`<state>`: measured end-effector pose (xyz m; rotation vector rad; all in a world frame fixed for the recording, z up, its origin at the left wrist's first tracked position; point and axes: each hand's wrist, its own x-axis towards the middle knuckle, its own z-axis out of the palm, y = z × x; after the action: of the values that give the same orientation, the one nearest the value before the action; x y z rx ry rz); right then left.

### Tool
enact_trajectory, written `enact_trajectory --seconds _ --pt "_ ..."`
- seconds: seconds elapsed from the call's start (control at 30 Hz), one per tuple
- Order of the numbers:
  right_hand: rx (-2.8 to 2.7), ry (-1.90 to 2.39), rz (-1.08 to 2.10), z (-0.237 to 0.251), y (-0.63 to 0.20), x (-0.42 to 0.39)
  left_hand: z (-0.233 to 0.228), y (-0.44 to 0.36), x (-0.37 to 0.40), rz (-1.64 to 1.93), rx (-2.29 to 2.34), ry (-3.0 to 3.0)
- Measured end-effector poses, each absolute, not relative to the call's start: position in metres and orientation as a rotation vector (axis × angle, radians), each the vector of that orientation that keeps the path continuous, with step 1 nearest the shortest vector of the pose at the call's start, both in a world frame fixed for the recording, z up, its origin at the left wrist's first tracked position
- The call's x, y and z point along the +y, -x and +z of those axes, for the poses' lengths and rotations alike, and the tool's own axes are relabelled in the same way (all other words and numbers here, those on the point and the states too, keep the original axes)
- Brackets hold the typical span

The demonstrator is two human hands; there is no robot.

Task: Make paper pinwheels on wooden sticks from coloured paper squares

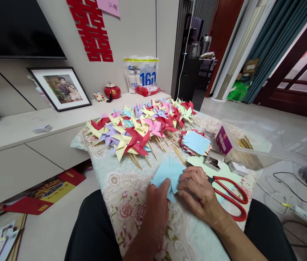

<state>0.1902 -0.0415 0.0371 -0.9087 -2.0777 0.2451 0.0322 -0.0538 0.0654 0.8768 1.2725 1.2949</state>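
Observation:
A light blue paper sheet (167,170) with slits cut toward its middle is held above the flowered tablecloth. My left hand (159,195) grips its lower left side, thumb on top. My right hand (197,190) pinches its right side with bent fingers. Just right of that hand lie scissors with red handles (231,197), their blades partly hidden by the hand and resting over pale green paper (226,170). Beyond the sheet, many finished paper pinwheels (137,141) in red, yellow, purple and pink lie on wooden sticks.
A stack of coloured paper squares (196,142) sits behind my right hand, beside a small open box of metal pins (213,160). A clear plastic bin (262,152) holds wooden sticks at the right. The white cabinet (69,125) bears a framed photo (61,88) and a red jar (112,91).

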Motion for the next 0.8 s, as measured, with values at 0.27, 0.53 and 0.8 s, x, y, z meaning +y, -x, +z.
enact_trajectory --seconds 0.27,0.53,0.8 --pt "-2.015 0.984 0.262 0.035 -0.191 -0.042 0.068 -0.038 -0.048 1.191 1.335 -0.808" --pt "-1.956 1.115 0.326 0.036 -0.19 -0.042 0.031 -0.05 -0.045 1.183 1.086 -0.629" --pt "-1.931 1.176 0.446 0.033 -0.19 -0.041 0.02 -0.052 -0.045 1.153 1.039 -0.615"
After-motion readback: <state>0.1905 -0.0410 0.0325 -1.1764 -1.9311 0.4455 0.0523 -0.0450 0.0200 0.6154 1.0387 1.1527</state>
